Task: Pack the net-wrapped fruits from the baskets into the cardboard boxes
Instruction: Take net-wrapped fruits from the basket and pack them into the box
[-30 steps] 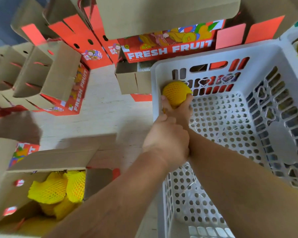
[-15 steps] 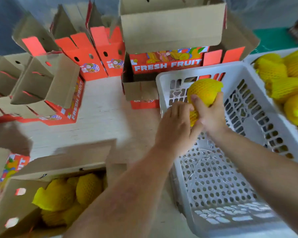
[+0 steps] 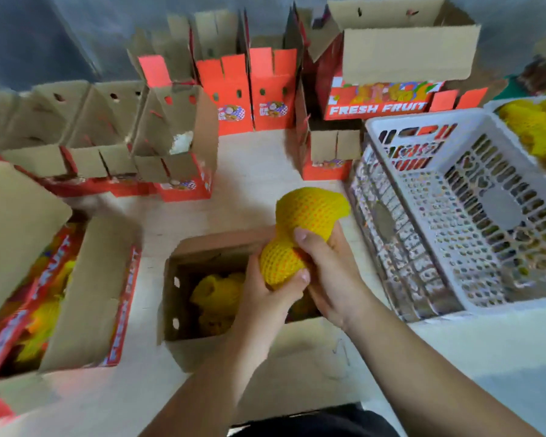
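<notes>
Two fruits in yellow foam net are held together above an open cardboard box (image 3: 183, 275). My left hand (image 3: 265, 291) grips the lower fruit (image 3: 281, 263) from below. My right hand (image 3: 331, 272) grips the upper fruit (image 3: 312, 212), thumb across its net. Several more net-wrapped fruits (image 3: 218, 294) lie inside that box. The white perforated basket (image 3: 454, 197) to the right holds no fruit. A second basket (image 3: 498, 105) at the far right holds several yellow wrapped fruits (image 3: 536, 124).
A larger open "FRESH FRUIT" box (image 3: 89, 304) with wrapped fruit sits at the left. Several open red-and-brown boxes (image 3: 177, 146) stand at the back, and a big box (image 3: 391, 74) behind the white basket. Pale table (image 3: 249, 171) surface shows between them.
Both hands lifted the fruit out of the white basket and carried it left, over the open box. The view has tilted back and down.
</notes>
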Motion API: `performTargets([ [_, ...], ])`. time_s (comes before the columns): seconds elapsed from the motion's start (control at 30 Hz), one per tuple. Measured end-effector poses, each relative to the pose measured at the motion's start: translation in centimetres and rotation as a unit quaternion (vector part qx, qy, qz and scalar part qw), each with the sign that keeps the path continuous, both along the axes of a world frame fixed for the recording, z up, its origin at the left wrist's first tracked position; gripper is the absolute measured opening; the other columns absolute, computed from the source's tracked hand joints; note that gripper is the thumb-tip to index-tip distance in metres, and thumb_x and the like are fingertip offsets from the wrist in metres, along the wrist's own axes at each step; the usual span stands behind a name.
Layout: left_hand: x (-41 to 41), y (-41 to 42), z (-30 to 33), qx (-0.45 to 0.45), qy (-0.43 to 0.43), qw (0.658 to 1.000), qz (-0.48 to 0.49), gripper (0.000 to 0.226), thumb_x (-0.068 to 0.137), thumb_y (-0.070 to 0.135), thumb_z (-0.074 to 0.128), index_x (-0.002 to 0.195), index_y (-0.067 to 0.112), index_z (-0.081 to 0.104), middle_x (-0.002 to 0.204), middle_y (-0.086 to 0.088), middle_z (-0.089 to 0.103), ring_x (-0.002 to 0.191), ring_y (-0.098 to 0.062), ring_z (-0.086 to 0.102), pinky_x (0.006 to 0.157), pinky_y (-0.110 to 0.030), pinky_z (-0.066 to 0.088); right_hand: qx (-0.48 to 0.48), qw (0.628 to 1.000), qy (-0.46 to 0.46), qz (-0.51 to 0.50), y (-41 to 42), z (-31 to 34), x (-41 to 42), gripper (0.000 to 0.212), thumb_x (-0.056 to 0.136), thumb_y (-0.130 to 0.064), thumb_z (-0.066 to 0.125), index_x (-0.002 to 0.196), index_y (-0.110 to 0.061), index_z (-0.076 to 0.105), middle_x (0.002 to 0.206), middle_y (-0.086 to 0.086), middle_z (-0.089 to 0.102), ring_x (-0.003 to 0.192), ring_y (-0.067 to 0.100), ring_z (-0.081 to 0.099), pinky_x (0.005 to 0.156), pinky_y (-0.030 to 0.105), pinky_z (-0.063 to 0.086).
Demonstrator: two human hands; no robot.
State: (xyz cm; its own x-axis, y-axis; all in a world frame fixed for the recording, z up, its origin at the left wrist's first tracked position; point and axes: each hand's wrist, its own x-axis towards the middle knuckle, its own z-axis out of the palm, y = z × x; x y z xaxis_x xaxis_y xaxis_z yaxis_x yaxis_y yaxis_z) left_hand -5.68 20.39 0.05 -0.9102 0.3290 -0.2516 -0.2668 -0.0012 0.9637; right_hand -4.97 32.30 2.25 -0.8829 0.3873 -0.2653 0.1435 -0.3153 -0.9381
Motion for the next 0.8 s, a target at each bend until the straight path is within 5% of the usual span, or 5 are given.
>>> performTargets([
  [0.23,-2.7,-12.1,0.0,-0.085,-0.029,0.993,0.071,0.072,0.05,0.067,0.081,0.116,0.044,0.062,0.117,0.013,0.068,0.097,-0.005,0.071,0.072,-0.038,0.064,0.309,0.947,0.027,0.081,-0.4,0.7,-0.8,0.087,0.067,-0.032,0.078,0.138,-0.051,0.032,0.112,-0.025,0.064,0.099,0.003,0.066,0.085,0.026,0.055],
  [0.4,-4.6,-14.3,-0.7,-0.209,0.009,0.978,-0.021,0.077,0.055,0.081,0.074,0.122,0.049,0.054,0.117,0.018,0.063,0.104,-0.005,0.065,0.088,-0.043,0.061,0.745,0.572,-0.252,0.231,0.1,-1.8,-0.7,0.087,0.076,-0.049,0.07,0.142,-0.024,0.019,0.136,0.0,0.054,0.126,0.029,0.045,0.104,0.044,0.035],
  [0.47,-4.7,-13.7,-1.2,-0.247,0.027,0.968,-0.044,0.083,0.053,0.087,0.071,0.125,0.052,0.049,0.12,0.02,0.06,0.108,-0.007,0.062,0.093,-0.038,0.057,0.794,0.501,-0.26,0.225,-1.1,-4.0,-1.2,0.082,0.088,-0.04,0.06,0.143,-0.013,0.006,0.145,0.0,0.049,0.132,0.028,0.037,0.11,0.043,0.025],
  [0.63,-4.5,-13.6,-2.4,-0.192,0.073,0.978,0.024,0.088,0.059,0.082,0.075,0.133,0.048,0.044,0.129,0.016,0.058,0.115,-0.007,0.061,0.093,-0.032,0.053,0.812,0.48,-0.243,0.225,-0.7,-5.1,-0.6,0.114,0.081,-0.057,0.067,0.156,-0.018,-0.01,0.142,0.005,0.042,0.128,0.032,0.039,0.109,0.05,0.018],
  [0.8,-5.5,-13.9,-2.6,-0.091,0.039,0.984,0.147,0.075,0.067,0.069,0.08,0.128,0.041,0.049,0.12,0.015,0.065,0.108,-0.004,0.067,0.091,-0.046,0.06,0.731,0.605,-0.072,0.306,-4.4,-4.3,-1.9,0.074,0.077,-0.047,0.073,0.141,-0.023,0.042,0.132,0.006,0.051,0.119,0.035,0.05,0.098,0.047,0.042],
])
